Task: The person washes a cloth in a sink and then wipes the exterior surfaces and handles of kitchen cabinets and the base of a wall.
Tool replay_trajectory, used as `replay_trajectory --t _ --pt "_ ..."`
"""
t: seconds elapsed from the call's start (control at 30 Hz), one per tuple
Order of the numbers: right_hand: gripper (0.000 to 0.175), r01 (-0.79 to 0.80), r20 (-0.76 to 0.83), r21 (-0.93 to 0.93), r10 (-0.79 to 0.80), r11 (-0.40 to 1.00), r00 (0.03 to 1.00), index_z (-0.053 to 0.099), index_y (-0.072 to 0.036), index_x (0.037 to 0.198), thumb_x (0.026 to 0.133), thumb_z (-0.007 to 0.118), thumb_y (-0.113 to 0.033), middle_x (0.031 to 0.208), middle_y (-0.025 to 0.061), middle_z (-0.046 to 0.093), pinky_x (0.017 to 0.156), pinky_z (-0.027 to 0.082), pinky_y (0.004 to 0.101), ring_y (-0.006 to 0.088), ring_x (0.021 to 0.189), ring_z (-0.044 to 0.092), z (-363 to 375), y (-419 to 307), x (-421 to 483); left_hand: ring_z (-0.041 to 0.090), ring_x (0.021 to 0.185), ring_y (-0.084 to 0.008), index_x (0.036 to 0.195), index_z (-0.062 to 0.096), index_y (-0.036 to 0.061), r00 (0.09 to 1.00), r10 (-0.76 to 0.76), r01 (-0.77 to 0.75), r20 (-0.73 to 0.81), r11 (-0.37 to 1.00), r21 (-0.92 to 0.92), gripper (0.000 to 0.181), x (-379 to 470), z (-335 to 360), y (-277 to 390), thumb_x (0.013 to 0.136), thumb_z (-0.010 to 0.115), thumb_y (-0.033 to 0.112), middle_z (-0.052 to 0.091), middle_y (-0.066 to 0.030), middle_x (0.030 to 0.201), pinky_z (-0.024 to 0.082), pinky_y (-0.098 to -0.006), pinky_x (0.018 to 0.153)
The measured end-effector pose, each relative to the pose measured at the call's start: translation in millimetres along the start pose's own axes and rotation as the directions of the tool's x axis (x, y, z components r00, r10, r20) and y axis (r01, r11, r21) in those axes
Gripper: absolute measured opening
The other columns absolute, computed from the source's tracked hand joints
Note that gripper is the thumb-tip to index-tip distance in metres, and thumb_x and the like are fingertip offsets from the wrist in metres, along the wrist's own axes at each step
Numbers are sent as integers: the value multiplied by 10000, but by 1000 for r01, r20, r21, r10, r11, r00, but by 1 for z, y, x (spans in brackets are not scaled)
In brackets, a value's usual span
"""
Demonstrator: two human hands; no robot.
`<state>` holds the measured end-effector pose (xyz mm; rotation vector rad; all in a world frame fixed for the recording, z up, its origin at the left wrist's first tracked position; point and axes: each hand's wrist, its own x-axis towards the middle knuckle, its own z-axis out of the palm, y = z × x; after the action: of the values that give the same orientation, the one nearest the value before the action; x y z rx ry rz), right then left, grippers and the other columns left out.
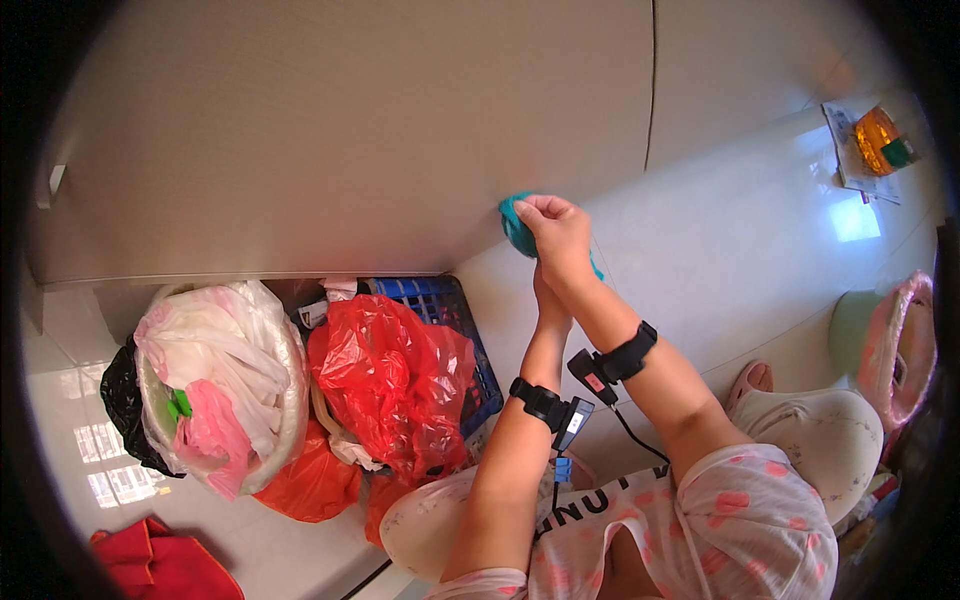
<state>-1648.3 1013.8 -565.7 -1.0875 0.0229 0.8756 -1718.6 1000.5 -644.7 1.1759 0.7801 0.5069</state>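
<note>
My right hand, fist partly closed, pinches a crumpled teal cloth or thin plastic bag between thumb and fingers. Part of the same teal material shows past the right wrist, on its far side. Below, my left hand is mostly covered by the right hand and wrist, so its fingers and grip are hidden. Both hands are together above the pale tiled floor, close to the lower edge of a large grey-brown cabinet panel.
At left stand a bag-lined bin stuffed with plastic bags and a blue plastic crate under a red plastic bag. Red cloth lies lower left. A bottle of amber liquid is far right, above a pink-lined green bin.
</note>
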Motion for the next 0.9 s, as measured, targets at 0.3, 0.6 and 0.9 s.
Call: replay_trajectory --t 0.3,0.6,0.9 --pt "135 -15 -102 -97 5 995 995 658 30 806 764 696 -92 705 21 630 560 449 227 78 622 553 -10 35 16 497 1061 -113 1312 398 107 995 -95 94 -17 995 -30 433 13 -25 -29 939 439 321 505 -7 1200 429 -296 866" --pt "139 172 -48 -33 -174 984 984 650 31 822 794 673 -103 703 25 625 558 447 215 69 621 546 0 -10 -2 536 974 -123 1309 382 90 997 -22 37 77 980 -193 411 10 -2 12 959 344 303 520 -8 1147 463 -307 801" --pt "145 39 -146 -157 -62 987 987 653 38 793 767 689 -101 690 39 636 556 456 218 76 607 558 -23 22 21 522 990 -107 1313 378 92 971 -235 237 -31 966 105 407 -1 12 2 954 375 285 507 8 1140 460 -299 801"
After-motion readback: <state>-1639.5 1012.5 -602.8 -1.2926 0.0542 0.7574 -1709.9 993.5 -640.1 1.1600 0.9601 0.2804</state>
